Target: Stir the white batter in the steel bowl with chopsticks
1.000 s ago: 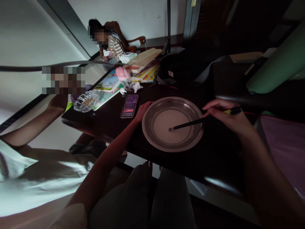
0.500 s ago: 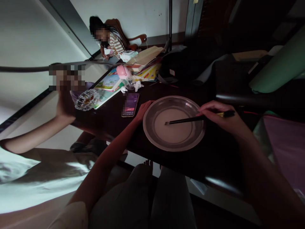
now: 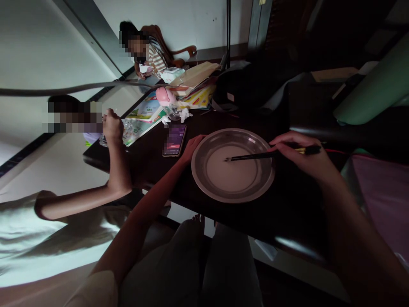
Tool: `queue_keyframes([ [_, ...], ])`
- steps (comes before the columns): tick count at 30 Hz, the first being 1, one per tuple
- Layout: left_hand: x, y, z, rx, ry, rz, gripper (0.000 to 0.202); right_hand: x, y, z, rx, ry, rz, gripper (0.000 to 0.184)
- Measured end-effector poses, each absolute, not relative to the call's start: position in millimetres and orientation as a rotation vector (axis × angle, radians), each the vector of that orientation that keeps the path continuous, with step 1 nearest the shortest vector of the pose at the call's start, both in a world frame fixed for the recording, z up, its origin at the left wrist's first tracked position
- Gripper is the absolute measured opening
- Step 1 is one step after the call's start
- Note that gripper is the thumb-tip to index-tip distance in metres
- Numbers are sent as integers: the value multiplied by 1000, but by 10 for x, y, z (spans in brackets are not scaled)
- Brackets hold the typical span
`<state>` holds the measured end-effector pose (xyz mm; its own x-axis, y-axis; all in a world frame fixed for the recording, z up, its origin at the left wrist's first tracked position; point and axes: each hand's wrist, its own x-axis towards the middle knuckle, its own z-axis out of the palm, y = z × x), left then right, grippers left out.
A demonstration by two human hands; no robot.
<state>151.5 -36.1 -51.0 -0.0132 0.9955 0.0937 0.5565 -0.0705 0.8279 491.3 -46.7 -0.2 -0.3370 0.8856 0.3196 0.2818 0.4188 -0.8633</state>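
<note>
A round metal plate [image 3: 204, 187] holding pale liquid sits on the dark table [image 3: 287, 213] before me. My right hand [image 3: 303, 157] is closed on dark chopsticks [image 3: 255, 156] whose tips rest in the liquid near the plate's centre. My left hand [image 3: 191, 148] touches the plate's left rim, fingers curled against it, with nothing seen in them.
A lit phone [image 3: 174, 140] lies left of the plate. Further back are a pink toy [image 3: 165, 97], picture books [image 3: 145, 113] and a paper stack [image 3: 194, 74]. A person at left rests a fist [image 3: 112, 126] near a glass dish. Another person [image 3: 150, 53] sits by the far wall.
The chopstick tips swept across the liquid, left and then slightly back right and up. The person at left lowered an arm, fist now over the glass dish.
</note>
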Motion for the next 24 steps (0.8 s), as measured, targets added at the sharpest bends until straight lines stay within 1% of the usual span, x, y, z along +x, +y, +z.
queue_keyframes([
  [4,1519,-354,-524,1646,1626,976,43,4981,-459,10,-1072,-1732,945,7],
  [7,1519,-351,-532,1618,1596,982,44,4944,-473,-14,-1008,-1801,1020,7],
  [10,1522,-357,-518,1638,1610,967,44,4905,-473,-25,-970,-1860,971,10],
  [14,1531,-385,-476,1749,1637,941,42,4970,-454,15,-1085,-1713,914,9],
  [16,1530,-391,-473,1780,1618,943,42,4986,-463,37,-1100,-1673,964,8],
  [19,1511,-371,-514,1734,1587,962,43,4932,-495,46,-1021,-1768,1053,7],
  [22,1491,-339,-570,1641,1605,979,44,4886,-503,38,-979,-1860,1009,7],
  [24,1491,-333,-582,1610,1625,979,44,4909,-491,39,-1011,-1823,960,7],
])
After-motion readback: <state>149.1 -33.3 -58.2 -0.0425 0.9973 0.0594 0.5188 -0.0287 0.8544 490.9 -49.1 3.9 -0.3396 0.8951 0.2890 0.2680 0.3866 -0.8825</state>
